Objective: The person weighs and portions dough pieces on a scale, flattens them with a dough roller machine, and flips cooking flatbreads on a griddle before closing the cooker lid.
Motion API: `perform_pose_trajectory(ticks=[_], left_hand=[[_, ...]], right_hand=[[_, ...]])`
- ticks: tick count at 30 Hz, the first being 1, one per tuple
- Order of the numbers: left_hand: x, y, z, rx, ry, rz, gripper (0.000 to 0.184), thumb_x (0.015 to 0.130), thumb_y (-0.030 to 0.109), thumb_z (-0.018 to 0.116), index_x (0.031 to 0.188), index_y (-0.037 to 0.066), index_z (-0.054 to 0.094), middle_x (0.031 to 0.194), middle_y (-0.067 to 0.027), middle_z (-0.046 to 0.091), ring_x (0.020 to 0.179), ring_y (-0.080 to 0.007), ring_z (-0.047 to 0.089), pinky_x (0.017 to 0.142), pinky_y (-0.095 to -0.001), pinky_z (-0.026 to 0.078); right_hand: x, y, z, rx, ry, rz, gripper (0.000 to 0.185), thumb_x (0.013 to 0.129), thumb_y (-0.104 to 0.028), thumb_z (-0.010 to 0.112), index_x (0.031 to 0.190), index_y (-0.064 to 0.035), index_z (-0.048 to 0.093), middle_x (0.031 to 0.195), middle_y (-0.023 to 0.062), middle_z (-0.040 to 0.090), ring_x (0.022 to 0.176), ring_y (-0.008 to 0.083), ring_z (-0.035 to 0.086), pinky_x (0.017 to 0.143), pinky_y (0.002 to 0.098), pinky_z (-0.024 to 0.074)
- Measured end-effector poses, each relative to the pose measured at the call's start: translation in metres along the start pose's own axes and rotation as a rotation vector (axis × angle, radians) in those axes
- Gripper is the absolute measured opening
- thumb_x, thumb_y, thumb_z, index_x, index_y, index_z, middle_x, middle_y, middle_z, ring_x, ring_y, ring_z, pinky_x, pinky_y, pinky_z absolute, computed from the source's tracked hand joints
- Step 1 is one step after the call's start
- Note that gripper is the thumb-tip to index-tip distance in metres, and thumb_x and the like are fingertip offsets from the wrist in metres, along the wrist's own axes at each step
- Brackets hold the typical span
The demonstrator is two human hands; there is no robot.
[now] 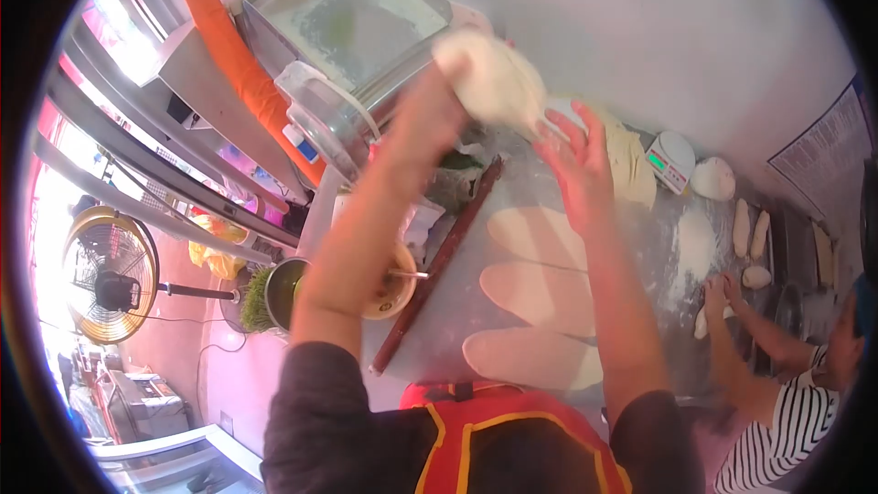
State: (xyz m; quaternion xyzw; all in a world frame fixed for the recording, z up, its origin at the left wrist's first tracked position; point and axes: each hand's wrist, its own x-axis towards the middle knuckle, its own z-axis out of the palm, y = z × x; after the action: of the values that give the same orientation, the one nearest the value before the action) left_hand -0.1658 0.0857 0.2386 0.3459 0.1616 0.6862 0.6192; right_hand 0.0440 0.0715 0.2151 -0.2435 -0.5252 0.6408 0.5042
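Observation:
A pale piece of flattened dough (494, 78) is raised above the far side of the work table. It hangs at my left hand (437, 108), which is blurred by motion and has its fingers mostly hidden behind the dough. My right hand (581, 160) has its fingers spread at the lower right edge of that piece; whether the fingertips touch it I cannot tell. Below my hands, several flat oval dough pieces (535, 297) lie side by side on the table. A long, thin brown rolling pin (439, 265) lies diagonally to their left.
A bowl with a spoon (395, 284) and a metal pot (283, 293) stand left. A dough machine (352, 18) is at the back. A digital scale (670, 160) and folded dough (631, 165) lie right. A co-worker's hands (718, 293) shape dough at right.

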Motion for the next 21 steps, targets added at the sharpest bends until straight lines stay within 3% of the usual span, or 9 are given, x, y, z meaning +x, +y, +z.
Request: perform_pose_trajectory(ticks=[2, 3, 5, 7, 10, 12, 16, 20, 21], left_hand=[[0.03, 0.065, -0.014, 0.379, 0.365, 0.149, 0.039, 0.087, 0.017, 0.056, 0.121, 0.001, 0.043, 0.119, -0.0116, 0.053, 0.107, -0.0251, 0.055, 0.091, -0.0374, 0.048], [0.056, 0.105, -0.065, 0.713, 0.298, 0.166, 0.035, 0.086, 0.017, 0.058, 0.116, 0.001, 0.047, 0.11, -0.0094, 0.058, 0.1, -0.022, 0.058, 0.085, -0.0354, 0.049], [0.066, 0.15, -0.079, 0.994, 0.561, 0.249, 0.034, 0.084, 0.018, 0.06, 0.111, -0.001, 0.05, 0.098, -0.0114, 0.061, 0.094, -0.021, 0.059, 0.082, -0.0321, 0.049], [0.061, 0.185, -0.099, 2.096, 0.662, 0.135, 0.032, 0.08, 0.022, 0.063, 0.102, 0.0, 0.055, 0.09, -0.0138, 0.062, 0.089, -0.026, 0.061, 0.08, -0.0347, 0.048], [0.064, 0.192, -0.148, 2.677, 0.173, 0.097, 0.032, 0.075, 0.028, 0.064, 0.093, 0.003, 0.057, 0.091, -0.0158, 0.061, 0.087, -0.0317, 0.059, 0.078, -0.0392, 0.046], [0.055, 0.18, -0.126, 2.656, 0.096, 0.046, 0.034, 0.078, 0.034, 0.061, 0.097, 0.005, 0.063, 0.098, -0.0144, 0.064, 0.092, -0.032, 0.061, 0.08, -0.0411, 0.048], [0.045, 0.149, -0.117, 2.386, -0.124, 0.115, 0.027, 0.078, 0.028, 0.06, 0.097, 0.008, 0.064, 0.104, -0.0142, 0.061, 0.095, -0.0318, 0.058, 0.082, -0.0397, 0.046], [0.052, 0.159, -0.148, 2.224, -0.373, 0.27, 0.031, 0.081, 0.024, 0.057, 0.109, 0.013, 0.062, 0.109, -0.0106, 0.06, 0.099, -0.0296, 0.056, 0.085, -0.0392, 0.045], [0.045, 0.159, -0.139, 2.293, -0.26, 0.312, 0.03, 0.082, 0.024, 0.055, 0.108, 0.013, 0.062, 0.109, -0.0097, 0.06, 0.1, -0.0284, 0.055, 0.085, -0.0395, 0.045]], right_hand=[[-0.004, -0.004, 0.012, -0.027, 0.036, -0.01, 0.064, 0.085, -0.011, 0.059, 0.137, -0.0059, 0.021, 0.129, 0.0169, 0.04, 0.113, 0.0209, 0.047, 0.097, 0.0345, 0.0383], [-0.011, 0.001, 0.01, -0.001, 0.09, 0.04, 0.064, 0.085, -0.011, 0.059, 0.137, -0.0063, 0.021, 0.125, 0.0161, 0.044, 0.113, 0.0213, 0.048, 0.097, 0.0345, 0.0381], [-0.025, 0.023, -0.006, -0.105, 0.116, 0.137, 0.065, 0.084, -0.011, 0.06, 0.137, -0.0062, 0.022, 0.121, 0.0152, 0.048, 0.11, 0.0212, 0.05, 0.096, 0.0349, 0.0387], [-0.052, 0.059, -0.026, -0.197, 0.159, 0.222, 0.066, 0.083, -0.01, 0.061, 0.136, -0.0067, 0.023, 0.115, 0.014, 0.052, 0.106, 0.0209, 0.052, 0.094, 0.0352, 0.0403], [-0.097, 0.094, -0.04, -0.28, 0.125, 0.345, 0.059, 0.084, -0.007, 0.055, 0.135, -0.0097, 0.026, 0.114, 0.0132, 0.053, 0.104, 0.0195, 0.053, 0.087, 0.0322, 0.0436], [-0.113, 0.091, -0.031, -0.303, 0.146, 0.414, 0.06, 0.084, -0.008, 0.056, 0.135, -0.0096, 0.026, 0.116, 0.0134, 0.052, 0.104, 0.0204, 0.052, 0.088, 0.0327, 0.0435], [-0.106, 0.081, -0.009, -0.376, 0.09, 0.443, 0.058, 0.085, -0.008, 0.056, 0.135, -0.0078, 0.027, 0.117, 0.0141, 0.05, 0.104, 0.0219, 0.053, 0.087, 0.0329, 0.0445], [-0.076, 0.074, 0.032, -0.184, 0.034, 0.407, 0.052, 0.087, -0.009, 0.054, 0.133, -0.0056, 0.029, 0.115, 0.0145, 0.051, 0.1, 0.0225, 0.055, 0.085, 0.0329, 0.0462], [-0.067, 0.075, 0.041, -0.143, 0.02, 0.411, 0.051, 0.087, -0.009, 0.053, 0.132, -0.0052, 0.03, 0.114, 0.0148, 0.051, 0.1, 0.0227, 0.056, 0.085, 0.0332, 0.0464]])
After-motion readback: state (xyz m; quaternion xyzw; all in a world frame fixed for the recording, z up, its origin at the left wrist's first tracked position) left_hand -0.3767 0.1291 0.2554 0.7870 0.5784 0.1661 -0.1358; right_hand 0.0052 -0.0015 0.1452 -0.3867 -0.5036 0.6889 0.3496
